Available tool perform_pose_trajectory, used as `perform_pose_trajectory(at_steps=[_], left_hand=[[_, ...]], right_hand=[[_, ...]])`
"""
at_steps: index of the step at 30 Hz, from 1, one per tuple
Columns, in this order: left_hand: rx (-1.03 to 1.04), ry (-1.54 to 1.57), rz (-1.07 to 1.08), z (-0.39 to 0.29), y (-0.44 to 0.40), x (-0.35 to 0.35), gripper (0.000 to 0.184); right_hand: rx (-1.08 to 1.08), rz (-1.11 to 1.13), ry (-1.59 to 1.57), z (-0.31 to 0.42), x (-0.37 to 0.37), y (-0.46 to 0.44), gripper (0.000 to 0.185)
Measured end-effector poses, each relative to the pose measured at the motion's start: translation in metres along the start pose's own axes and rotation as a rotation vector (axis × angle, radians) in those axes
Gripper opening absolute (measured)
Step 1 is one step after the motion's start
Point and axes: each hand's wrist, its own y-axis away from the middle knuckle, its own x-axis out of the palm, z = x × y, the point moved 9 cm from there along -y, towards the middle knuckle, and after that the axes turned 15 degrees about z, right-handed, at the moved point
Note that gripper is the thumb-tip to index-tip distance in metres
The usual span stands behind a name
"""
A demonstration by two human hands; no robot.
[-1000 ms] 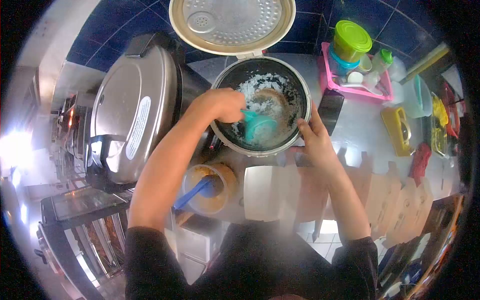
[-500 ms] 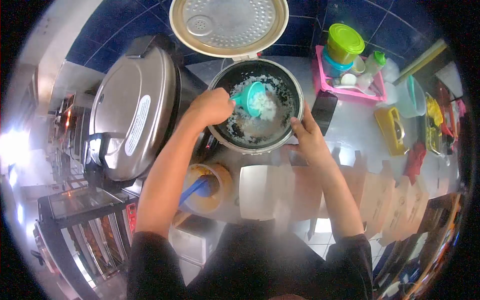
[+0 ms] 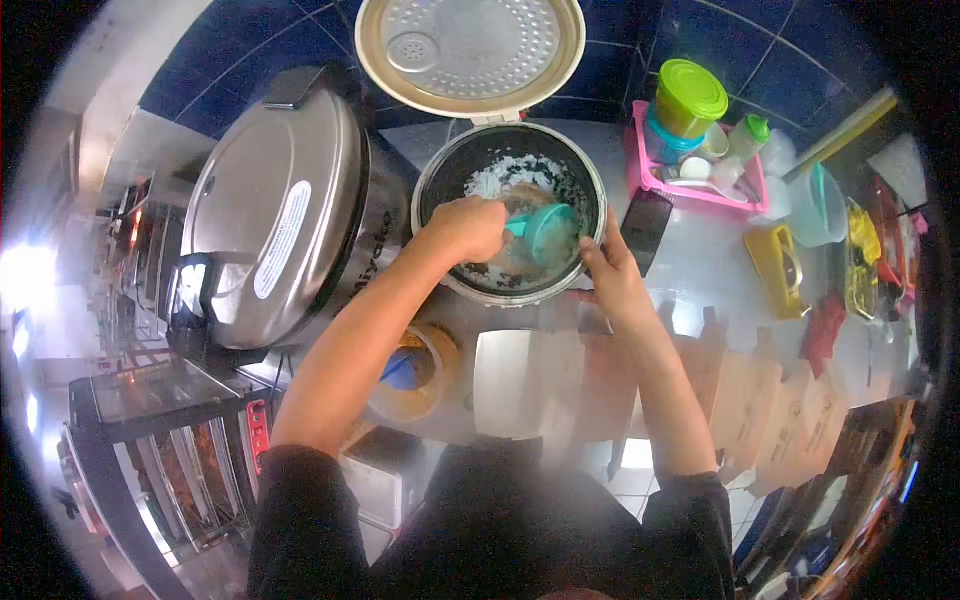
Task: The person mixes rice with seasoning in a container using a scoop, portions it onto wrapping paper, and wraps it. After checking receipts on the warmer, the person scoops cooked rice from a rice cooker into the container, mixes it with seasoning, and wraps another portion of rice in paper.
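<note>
Steel counter [image 3: 705, 255], backed by blue tiles [image 3: 720, 45]; most items listed are set upon it.

Large cooker [image 3: 265, 190], lidded in steel, marked "Miyako" on its side; placed at left.

Cartons [image 3: 590, 385], a row, cardboard, ranged along the near edge of the counter.

Open cooker [image 3: 447, 165], dark inside; placed at centre, just beside the large cooker. Its lid [image 3: 470, 50] is raised on the hinge at the far side.

Basket [image 3: 705, 198], pink, placed at far right of the open cooker; a green-lidded tub [image 3: 692, 98] and other small containers are held in it.

Clear tub [image 3: 437, 400], placed near the left forearm; a blue utensil [image 3: 403, 370] is stood in it, partly hidden by the arm.

Rice [image 3: 510, 178], white, spread over the floor and wall of the open cooker.

Right hand [image 3: 612, 270]: the rim of the open cooker is gripped, thumb laid over it, fingers along the outside.

Left hand [image 3: 472, 230]: fingers clenched round the handle of the scoop [image 3: 550, 235].

Scoop, teal, held inside the open cooker, near its right wall; its load cannot be made out.

Cloth [image 3: 824, 335], red, laid at right.
</note>
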Motion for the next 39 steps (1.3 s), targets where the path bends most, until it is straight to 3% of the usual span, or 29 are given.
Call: perform_pose_trajectory(at_steps=[5, 8, 13, 17, 20, 23, 25, 30, 33, 39], left_hand=[[0.213, 0.052, 0.129, 0.009, -0.002, -0.004, 0.026], [-0.079, 0.008, 0.038, 0.019, 0.023, -0.033, 0.026], [-0.095, -0.149, 0.128, 0.004, 0.017, -0.007, 0.026], [-0.040, -0.002, 0.064, 0.009, 0.012, 0.004, 0.027], [-0.008, 0.137, 0.149, 0.013, 0.011, 0.008, 0.027], [-0.153, 0.309, 0.323, 0.023, 0.016, 0.020, 0.030], [-0.029, 0.124, 0.131, 0.016, 0.018, 0.003, 0.031], [-0.160, 0.165, 0.040, -0.003, 0.016, 0.002, 0.027], [-0.045, 0.012, -0.065, -0.031, 0.016, -0.007, 0.023], [0.091, -0.057, 0.101, 0.002, 0.008, 0.006, 0.024]], right_hand=[[-0.001, 0.022, -0.049, 0.000, -0.001, -0.001, 0.072], [0.013, 0.023, -0.087, -0.004, -0.001, 0.001, 0.072], [0.028, 0.030, -0.053, 0.002, 0.003, 0.002, 0.070], [0.023, 0.010, -0.019, 0.004, 0.002, 0.002, 0.067], [0.021, 0.014, -0.045, 0.006, 0.009, 0.006, 0.065], [0.030, -0.017, -0.041, 0.008, 0.005, 0.004, 0.063], [0.046, -0.036, -0.020, 0.004, 0.002, 0.006, 0.063], [0.042, -0.008, -0.011, 0.008, 0.004, 0.004, 0.063], [0.020, 0.006, -0.029, 0.003, 0.001, 0.001, 0.064], [0.016, -0.007, 0.014, -0.002, -0.002, -0.001, 0.061]])
